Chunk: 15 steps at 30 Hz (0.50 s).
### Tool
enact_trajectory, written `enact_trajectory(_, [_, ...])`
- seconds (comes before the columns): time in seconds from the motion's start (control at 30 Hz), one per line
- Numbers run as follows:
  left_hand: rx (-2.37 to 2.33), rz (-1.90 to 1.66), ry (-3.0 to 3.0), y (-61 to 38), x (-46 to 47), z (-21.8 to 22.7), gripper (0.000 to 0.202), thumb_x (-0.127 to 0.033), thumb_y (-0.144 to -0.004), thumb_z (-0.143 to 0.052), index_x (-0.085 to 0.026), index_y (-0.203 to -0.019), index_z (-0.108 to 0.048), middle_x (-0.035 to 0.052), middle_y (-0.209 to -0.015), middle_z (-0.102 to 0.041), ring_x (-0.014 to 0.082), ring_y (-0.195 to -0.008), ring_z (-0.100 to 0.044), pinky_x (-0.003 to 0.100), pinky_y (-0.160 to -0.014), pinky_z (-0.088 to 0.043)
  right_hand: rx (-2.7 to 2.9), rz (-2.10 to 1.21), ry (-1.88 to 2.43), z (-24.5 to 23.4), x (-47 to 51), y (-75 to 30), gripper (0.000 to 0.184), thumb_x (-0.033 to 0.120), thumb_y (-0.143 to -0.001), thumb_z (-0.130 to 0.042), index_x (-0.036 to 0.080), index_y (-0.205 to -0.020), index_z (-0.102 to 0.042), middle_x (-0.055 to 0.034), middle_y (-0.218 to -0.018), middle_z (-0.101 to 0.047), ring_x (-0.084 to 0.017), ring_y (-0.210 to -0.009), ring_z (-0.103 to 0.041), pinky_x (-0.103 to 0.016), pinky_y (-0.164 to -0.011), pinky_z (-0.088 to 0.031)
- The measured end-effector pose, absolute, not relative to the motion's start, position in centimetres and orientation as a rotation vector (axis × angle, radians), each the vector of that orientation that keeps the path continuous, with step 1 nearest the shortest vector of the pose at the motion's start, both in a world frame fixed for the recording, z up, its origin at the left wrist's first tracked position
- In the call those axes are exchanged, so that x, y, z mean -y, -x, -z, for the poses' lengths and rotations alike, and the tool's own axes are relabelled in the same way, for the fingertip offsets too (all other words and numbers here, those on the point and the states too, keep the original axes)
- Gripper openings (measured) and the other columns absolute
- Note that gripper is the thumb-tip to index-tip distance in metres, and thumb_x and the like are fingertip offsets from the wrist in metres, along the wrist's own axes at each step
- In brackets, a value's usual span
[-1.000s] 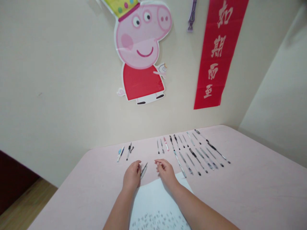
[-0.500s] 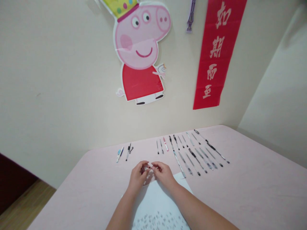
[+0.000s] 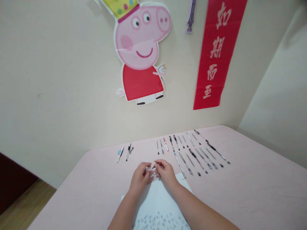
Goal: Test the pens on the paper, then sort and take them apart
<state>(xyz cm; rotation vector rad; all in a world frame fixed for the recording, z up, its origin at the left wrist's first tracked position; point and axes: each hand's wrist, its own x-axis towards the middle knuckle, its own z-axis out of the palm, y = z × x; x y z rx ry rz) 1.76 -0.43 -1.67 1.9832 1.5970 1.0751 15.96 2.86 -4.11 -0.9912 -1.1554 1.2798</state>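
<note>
My left hand (image 3: 139, 177) and my right hand (image 3: 165, 171) are close together over the top of a white sheet of paper (image 3: 157, 195). A small, thin dark piece (image 3: 153, 167) shows at my right fingertips, which are pinched together. Too little of it shows to tell its kind. My left thumb and fingers curl inward in a pinch, and what they hold, if anything, is hidden. Dark handwriting-like marks cover the near part of the paper.
Right of my hands, several pens (image 3: 193, 163) lie in two slanted rows on the pink table (image 3: 259, 179). To the left are a few more pens (image 3: 120, 155), and a black-and-clear pen (image 3: 128, 151) with a loose dark cap (image 3: 131, 150). A wall (image 3: 79, 95) stands behind.
My fingertips have drawn slightly apart, and the dark piece now shows nearer my right fingers. Both hands have shifted a little; the pens and paper stay put.
</note>
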Motion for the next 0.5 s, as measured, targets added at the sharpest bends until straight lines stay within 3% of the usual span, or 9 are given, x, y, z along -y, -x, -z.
enact_trajectory(0.2, [-1.559, -1.050, -2.071, -1.4, 0.6, 1.6, 0.028, -0.016, -0.079, -0.042, -0.019, -0.097, -0.064, 0.0082, -0.095, -0.063, 0.0194, -0.092, -0.057, 0.033, -0.084, -0.046, 1.166, -1.180, 0.955, 3.1, -2.2, -16.1, 0.030, 0.041, -0.072, -0.063, 0.015, -0.086, -0.066, -0.0025, -0.062, -0.063, -0.014, -0.053, -0.058, -0.024, -0.045, -0.048])
enact_trajectory(0.5, [-1.552, -0.968, -2.116, -1.7, 0.7, 1.6, 0.031, -0.014, -0.079, -0.043, -0.020, -0.101, -0.065, 0.0068, -0.093, -0.062, 0.0182, -0.089, -0.057, 0.030, -0.081, -0.045, 1.247, -1.127, 0.927, 2.9, -1.9, -16.0, 0.022, 0.034, -0.072, -0.064, 0.016, -0.084, -0.068, -0.0054, -0.072, -0.067, -0.017, -0.062, -0.061, -0.029, -0.056, -0.051])
